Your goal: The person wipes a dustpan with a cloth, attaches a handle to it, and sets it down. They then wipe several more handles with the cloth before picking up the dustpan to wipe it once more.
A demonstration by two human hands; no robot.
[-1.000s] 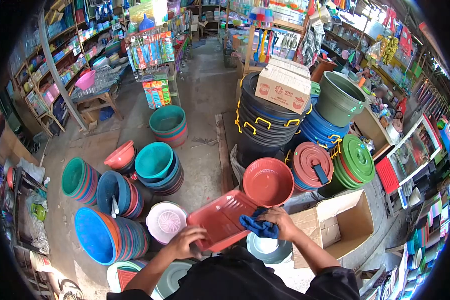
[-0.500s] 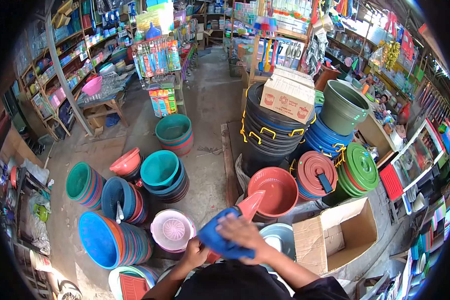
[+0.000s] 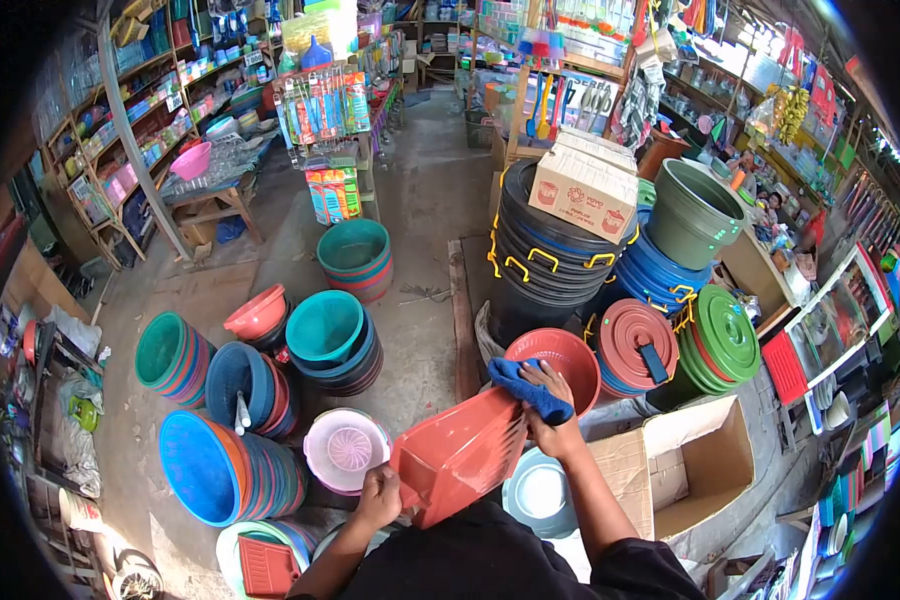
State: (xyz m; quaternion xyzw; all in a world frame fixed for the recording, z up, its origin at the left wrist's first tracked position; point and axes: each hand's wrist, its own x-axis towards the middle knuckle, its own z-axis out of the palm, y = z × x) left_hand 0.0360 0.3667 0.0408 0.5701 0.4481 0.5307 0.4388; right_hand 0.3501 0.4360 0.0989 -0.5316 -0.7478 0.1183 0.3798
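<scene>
A red plastic dustpan (image 3: 460,450) is tilted in front of my body, its broad, ribbed end up to the right. My left hand (image 3: 378,497) is closed around its near left end. At the upper right corner, my right hand (image 3: 552,405) presses a dark blue cloth (image 3: 530,390) against the rim. Behind the cloth stands a round red basin (image 3: 580,362), partly covered by it. A pink-white basket (image 3: 330,437) sits just beyond my left hand. Below my right forearm is a grey-blue basin (image 3: 542,500).
Stacked tubs, including a blue one (image 3: 195,465) and a teal one (image 3: 325,325), stand on the left. An open cardboard box (image 3: 620,480) is at the right. Black bins (image 3: 545,255) carry a closed carton (image 3: 585,190). Another red dustpan (image 3: 267,568) lies in a tub at lower left.
The dustpan has turned from nearly edge-on to showing its broad face. My right hand and the cloth have moved right and away from me, onto its far corner.
</scene>
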